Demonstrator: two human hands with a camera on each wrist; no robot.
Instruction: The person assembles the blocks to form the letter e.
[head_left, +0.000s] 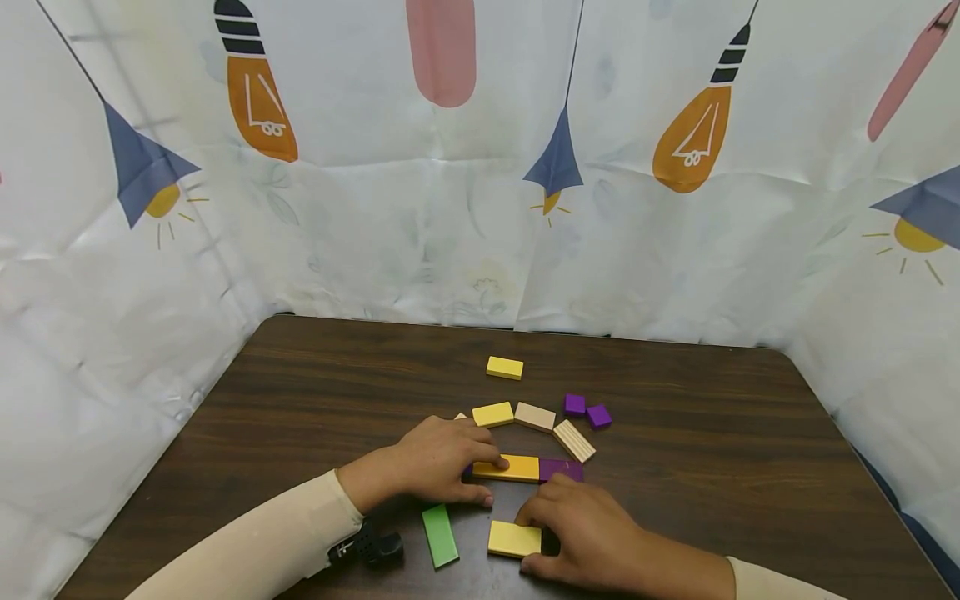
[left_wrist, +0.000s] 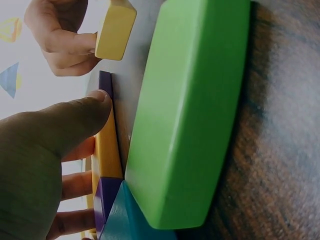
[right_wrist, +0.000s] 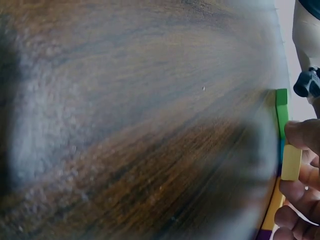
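My right hand (head_left: pixel 592 533) pinches a pale yellow block (head_left: pixel 510 540) between thumb and fingers, near the front of the table. In the right wrist view that block (right_wrist: pixel 291 163) shows between the thumb and a fingertip. With fingers reaching over an orange block (head_left: pixel 521 470), my left hand (head_left: pixel 442 462) touches it, its thumb stretched along the near side. A dark purple block (head_left: pixel 562 469) adjoins the orange one's right end. Another purple block (left_wrist: pixel 106 195) and a teal block (left_wrist: pixel 129 220) sit at the other end, mostly hidden by my left hand in the head view.
A green block (head_left: pixel 440 537) lies in front of my left hand. Behind the row, a yellow block (head_left: pixel 492 414), a tan block (head_left: pixel 535 416) and a striped wooden block (head_left: pixel 574 440) form an arc. Two purple cubes (head_left: pixel 575 405) and another yellow block (head_left: pixel 505 367) lie farther back.
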